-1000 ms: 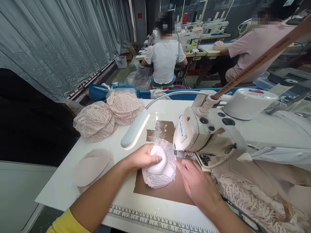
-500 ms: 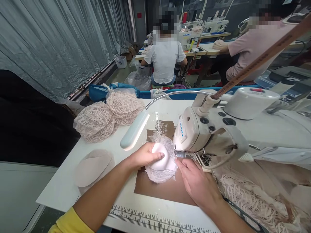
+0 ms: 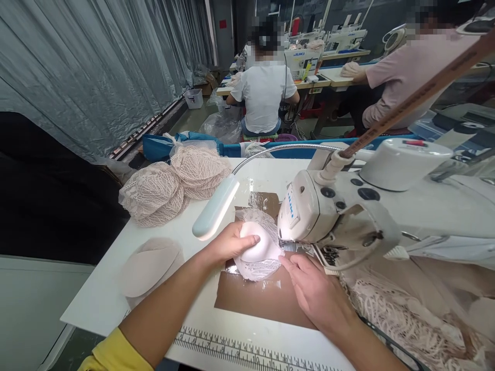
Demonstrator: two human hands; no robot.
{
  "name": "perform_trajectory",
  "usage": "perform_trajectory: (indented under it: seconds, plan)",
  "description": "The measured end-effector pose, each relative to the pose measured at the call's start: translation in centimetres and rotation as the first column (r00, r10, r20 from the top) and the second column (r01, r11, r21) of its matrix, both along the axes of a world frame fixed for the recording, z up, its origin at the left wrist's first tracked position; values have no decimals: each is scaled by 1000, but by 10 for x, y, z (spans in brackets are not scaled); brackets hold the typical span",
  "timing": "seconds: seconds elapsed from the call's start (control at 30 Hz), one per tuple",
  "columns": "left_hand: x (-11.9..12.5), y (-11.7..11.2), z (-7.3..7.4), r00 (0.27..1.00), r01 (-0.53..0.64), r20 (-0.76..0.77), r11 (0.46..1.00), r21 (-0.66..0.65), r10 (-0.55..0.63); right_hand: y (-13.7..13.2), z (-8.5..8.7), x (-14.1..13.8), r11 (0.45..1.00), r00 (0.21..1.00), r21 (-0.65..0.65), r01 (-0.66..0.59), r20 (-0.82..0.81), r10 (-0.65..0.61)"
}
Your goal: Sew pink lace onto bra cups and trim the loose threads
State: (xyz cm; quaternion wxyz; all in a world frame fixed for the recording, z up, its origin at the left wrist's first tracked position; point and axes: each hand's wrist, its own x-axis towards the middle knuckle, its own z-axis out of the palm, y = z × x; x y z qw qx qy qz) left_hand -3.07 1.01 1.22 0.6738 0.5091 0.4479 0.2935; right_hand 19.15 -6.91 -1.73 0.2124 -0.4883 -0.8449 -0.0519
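Observation:
My left hand (image 3: 226, 246) curls over a white foam cup (image 3: 258, 248) with a lace edge (image 3: 256, 269), holding it on the brown plate (image 3: 263, 296) under the head of the white sewing machine (image 3: 336, 214). My right hand (image 3: 313, 291) lies flat just right of the cup, its fingertips pressing the lace beside the presser foot (image 3: 286, 246). The needle itself is hidden by the machine head.
A gooseneck lamp (image 3: 215, 207) hangs over the left of the work. Lace-covered cups (image 3: 174, 185) are piled at the table's far left, plain beige cups (image 3: 149, 265) nearer. Lace fabric (image 3: 406, 319) heaps at the right. A ruler strip (image 3: 247, 353) edges the table. Two people sit at machines beyond.
The cup and lace have slid away from me, farther under the machine head, and both hands have followed it forward.

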Motion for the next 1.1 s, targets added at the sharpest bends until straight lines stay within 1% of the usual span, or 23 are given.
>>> perform_trajectory:
  seconds: [0.17, 0.3, 0.4, 0.53, 0.63, 0.73, 0.8, 0.87, 0.93, 1.0, 1.03, 1.07, 1.1]
  plan:
    - [-1, 1, -2, 998, -57, -4, 998, -7, 57, 1, 4, -2, 998, 999, -31, -50, 19, 50]
    - [-2, 1, -2, 998, -65, -8, 998, -15, 65, 1, 5, -3, 998, 997, -17, -53, 54, 54]
    - [-4, 2, -4, 998, -67, -7, 998, 2, 67, 1, 5, -4, 999, 997, 11, -39, 69, 38]
    - [-10, 4, -10, 997, -60, -38, 997, 38, 62, 1, 2, -6, 998, 995, 61, 8, 104, -15]
    - [-15, 5, -9, 989, -27, -141, 997, 67, 36, 2, 0, -7, 996, 989, 79, 46, 134, -56]
    - [-21, 5, 0, 940, 36, -341, 997, 69, -10, 3, 0, -7, 993, 986, 90, 72, 143, -84]
    - [-27, 4, 9, 891, 114, -450, 989, 93, -60, 4, 0, -6, 992, 987, 88, 86, 129, -97]
    - [-34, 2, 20, 831, 206, -548, 967, 147, -94, 3, 0, -4, 991, 988, 74, 108, 99, -115]
    - [-42, 0, 31, 750, 247, -659, 945, 216, -45, 2, -2, -1, 989, 988, 51, 136, 67, -139]
    - [-46, -5, 42, 670, 229, -739, 926, 299, 73, 1, -3, 2, 988, 987, 25, 154, 51, -155]
    - [-45, -8, 48, 642, 221, -755, 911, 347, 131, 1, -3, 3, 988, 987, 13, 156, 48, -156]
    - [-44, -11, 53, 632, 227, -754, 888, 401, 179, 0, -2, 3, 988, 987, 1, 154, 49, -154]
    - [-41, -14, 58, 639, 253, -741, 853, 456, 207, 0, -1, 3, 989, 988, -8, 149, 50, -148]
